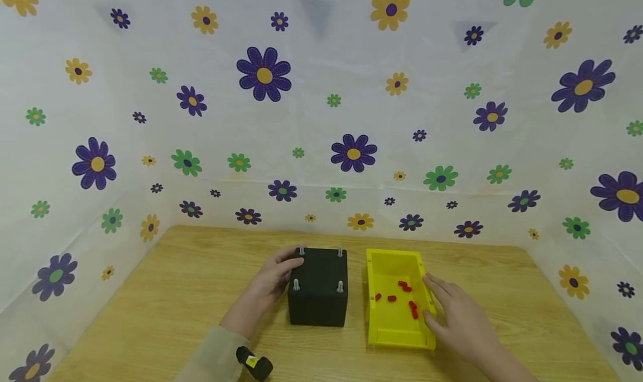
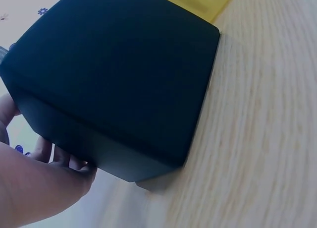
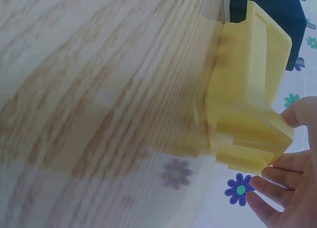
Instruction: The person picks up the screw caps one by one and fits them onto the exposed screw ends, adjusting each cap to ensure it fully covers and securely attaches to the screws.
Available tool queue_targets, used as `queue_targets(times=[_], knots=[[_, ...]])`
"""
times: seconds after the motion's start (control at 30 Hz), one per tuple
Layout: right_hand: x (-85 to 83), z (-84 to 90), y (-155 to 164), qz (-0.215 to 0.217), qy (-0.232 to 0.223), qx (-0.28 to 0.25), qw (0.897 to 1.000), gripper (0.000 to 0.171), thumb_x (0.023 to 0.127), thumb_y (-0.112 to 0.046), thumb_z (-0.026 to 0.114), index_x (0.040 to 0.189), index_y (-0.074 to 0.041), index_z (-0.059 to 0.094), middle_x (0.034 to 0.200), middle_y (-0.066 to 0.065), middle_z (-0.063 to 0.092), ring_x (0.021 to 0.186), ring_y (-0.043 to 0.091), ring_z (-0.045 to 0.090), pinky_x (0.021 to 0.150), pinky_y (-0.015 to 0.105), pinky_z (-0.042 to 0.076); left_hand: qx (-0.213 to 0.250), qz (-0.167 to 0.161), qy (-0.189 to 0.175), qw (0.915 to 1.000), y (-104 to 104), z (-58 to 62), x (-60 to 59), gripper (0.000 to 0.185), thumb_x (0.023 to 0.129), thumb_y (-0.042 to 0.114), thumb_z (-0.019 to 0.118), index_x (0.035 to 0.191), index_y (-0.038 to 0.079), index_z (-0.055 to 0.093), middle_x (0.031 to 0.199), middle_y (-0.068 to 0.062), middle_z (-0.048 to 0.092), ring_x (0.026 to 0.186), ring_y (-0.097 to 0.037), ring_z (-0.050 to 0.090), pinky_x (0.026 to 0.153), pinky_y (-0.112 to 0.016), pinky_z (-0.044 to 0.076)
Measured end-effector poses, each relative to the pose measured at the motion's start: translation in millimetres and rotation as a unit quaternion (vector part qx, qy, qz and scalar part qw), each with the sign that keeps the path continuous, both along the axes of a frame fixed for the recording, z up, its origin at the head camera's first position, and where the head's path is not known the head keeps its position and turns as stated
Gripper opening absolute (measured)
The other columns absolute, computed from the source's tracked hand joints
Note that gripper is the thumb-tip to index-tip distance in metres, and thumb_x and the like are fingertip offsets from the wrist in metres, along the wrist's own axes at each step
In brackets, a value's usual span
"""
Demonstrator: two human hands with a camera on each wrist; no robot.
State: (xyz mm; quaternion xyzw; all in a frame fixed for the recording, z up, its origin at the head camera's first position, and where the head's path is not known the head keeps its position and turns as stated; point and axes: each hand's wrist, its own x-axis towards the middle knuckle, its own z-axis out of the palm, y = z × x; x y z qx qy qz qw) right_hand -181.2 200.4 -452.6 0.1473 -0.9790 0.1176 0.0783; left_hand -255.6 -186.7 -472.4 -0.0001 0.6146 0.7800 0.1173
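Holds the black box (image 1: 317,309) along the left edge of its top with the left hand (image 1: 268,280) — thumb over the top near a corner, other fingers bent against the left side, in a narrow grip around that edge. No telling how firmly. The box itself flat on the wooden table (image 1: 201,292), with four translucent pegs (image 1: 340,286) upright near the corners of its top.

To the right of the black box, just a little apart from it, an open yellow bin (image 1: 394,321) with several small red cylinders (image 1: 392,298) scattered over its floor, some touching one another.

Farther right of the black box, beyond the bin, the right hand (image 1: 461,318). Touches the bin's right wall at the rim with the thumb and the fingertips, set wide apart, and with the remaining fingers loosely extended — a light contact, not a closed grasp.

Near side and left of the black box, a beige sleeve (image 1: 213,355) on the left forearm, with a black wrist device (image 1: 261,368) bearing a yellow label. Behind the black box, at the back of the table and up both sides, a white flower-printed sheet (image 1: 311,119) in purple, yellow and green.
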Motion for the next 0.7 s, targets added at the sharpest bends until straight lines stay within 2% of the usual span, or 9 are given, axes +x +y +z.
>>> queue_targets(times=[0.23,0.5,0.7], knots=[[-0.8,-2.2,0.8,0.001,-0.003,-0.001,1.0,0.068,0.096,-0.031,0.076,0.155,-0.004,0.053,0.157,0.017,0.056,0.137,0.041,0.059,0.11,0.062,0.05,0.009,0.011,0.003,0.9999,2.2,-3.2,-1.9,0.057,0.104,0.004,0.059,0.157,-0.006,0.043,0.115,0.01,0.069,0.098,-0.001,0.071,0.09,-0.018,0.056],[-3.1,-2.5,0.4,0.002,-0.008,0.008,1.0,0.071,0.097,-0.036,0.075,0.156,-0.004,0.05,0.157,0.02,0.054,0.14,0.044,0.055,0.113,0.065,0.046,0.022,0.025,-0.004,0.9994,4.0,-0.8,-0.4,0.056,0.103,0.004,0.059,0.157,-0.005,0.044,0.111,0.011,0.071,0.095,-0.001,0.071,0.086,-0.018,0.057],[-2.9,-1.1,1.2,0.005,-0.009,0.007,1.0,0.073,0.096,-0.04,0.076,0.154,-0.003,0.05,0.156,0.022,0.053,0.139,0.045,0.054,0.113,0.067,0.045,0.023,0.021,-0.007,0.9995,3.6,-0.5,-0.8,0.055,0.103,0.003,0.06,0.155,-0.004,0.047,0.109,0.011,0.072,0.093,-0.002,0.072,0.085,-0.019,0.058]])
